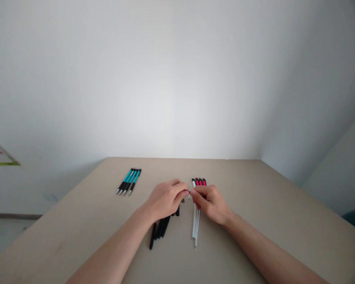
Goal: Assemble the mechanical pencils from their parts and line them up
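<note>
My left hand [166, 199] and my right hand [212, 202] meet fingertip to fingertip over the middle of the table. Both are closed in a pinch; a tiny dark piece shows between them, too small to name. Beneath my left hand lie several black tubes [152, 236], partly covered by it. Several thin white pen refills [196, 227] lie side by side under my right hand, their upper ends hidden. Just beyond the fingers are red pen barrels [200, 182] with black tops and a white one [193, 182], partly hidden by my right hand.
Several assembled teal-and-black pens [129, 181] lie in a slanted row at the left back of the beige table [91, 221]. A white wall [177, 79] stands behind the table's far edge. A poster [0, 153] hangs at far left.
</note>
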`<control>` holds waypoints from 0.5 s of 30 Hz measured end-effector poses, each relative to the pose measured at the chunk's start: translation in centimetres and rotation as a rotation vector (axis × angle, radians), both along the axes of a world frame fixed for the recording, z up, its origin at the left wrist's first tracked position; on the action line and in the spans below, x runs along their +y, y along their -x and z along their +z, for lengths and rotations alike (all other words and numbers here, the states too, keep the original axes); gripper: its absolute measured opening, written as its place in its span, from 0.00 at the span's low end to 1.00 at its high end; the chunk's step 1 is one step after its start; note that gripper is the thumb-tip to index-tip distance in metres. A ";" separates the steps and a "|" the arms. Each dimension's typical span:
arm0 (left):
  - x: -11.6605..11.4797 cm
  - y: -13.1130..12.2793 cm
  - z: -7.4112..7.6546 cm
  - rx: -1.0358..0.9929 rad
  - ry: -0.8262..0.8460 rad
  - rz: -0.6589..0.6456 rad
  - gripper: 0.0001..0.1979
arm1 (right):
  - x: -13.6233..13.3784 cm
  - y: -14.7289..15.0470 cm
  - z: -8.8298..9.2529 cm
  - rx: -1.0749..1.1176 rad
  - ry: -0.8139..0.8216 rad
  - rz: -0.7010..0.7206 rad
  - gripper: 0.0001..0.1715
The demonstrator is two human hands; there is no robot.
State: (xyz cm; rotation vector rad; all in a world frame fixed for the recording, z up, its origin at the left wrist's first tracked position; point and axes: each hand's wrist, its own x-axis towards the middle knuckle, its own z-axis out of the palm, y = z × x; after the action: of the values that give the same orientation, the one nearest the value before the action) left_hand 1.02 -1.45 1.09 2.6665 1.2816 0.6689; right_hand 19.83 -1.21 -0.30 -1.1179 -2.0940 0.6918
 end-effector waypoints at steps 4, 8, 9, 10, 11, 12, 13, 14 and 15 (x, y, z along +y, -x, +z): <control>0.2 0.0 -0.2 -0.007 -0.030 0.047 0.14 | -0.1 0.2 0.1 0.012 0.053 -0.028 0.23; 0.7 0.2 -0.4 -0.159 -0.054 0.231 0.13 | -0.2 0.3 -0.1 -0.071 0.041 -0.019 0.22; 0.8 0.3 -0.4 -0.204 -0.061 0.259 0.12 | -0.3 0.3 -0.1 -0.099 0.012 0.005 0.19; 0.8 0.3 -0.4 -0.241 -0.066 0.271 0.12 | -0.3 0.4 -0.2 -0.122 -0.023 0.041 0.15; 0.9 0.4 -0.4 -0.269 -0.070 0.269 0.12 | -0.4 0.5 -0.2 -0.141 -0.058 0.084 0.12; 0.9 0.4 -0.4 -0.288 -0.073 0.262 0.11 | -0.4 0.6 -0.3 -0.161 -0.086 0.129 0.12; 0.9 0.4 -0.4 -0.300 -0.074 0.254 0.11 | -0.5 0.7 -0.4 -0.188 -0.107 0.169 0.14; 0.9 0.4 -0.4 -0.307 -0.076 0.248 0.12 | -0.6 0.8 -0.5 -0.221 -0.126 0.198 0.16; 0.9 0.4 -0.4 -0.312 -0.077 0.245 0.12 | -0.7 1.0 -0.6 -0.257 -0.140 0.216 0.18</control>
State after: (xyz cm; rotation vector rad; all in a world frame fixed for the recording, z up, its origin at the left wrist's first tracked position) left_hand 0.67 -0.59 0.65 2.3526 1.5255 1.1349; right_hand 18.86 -1.87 -0.86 -0.9530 -2.4674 0.5102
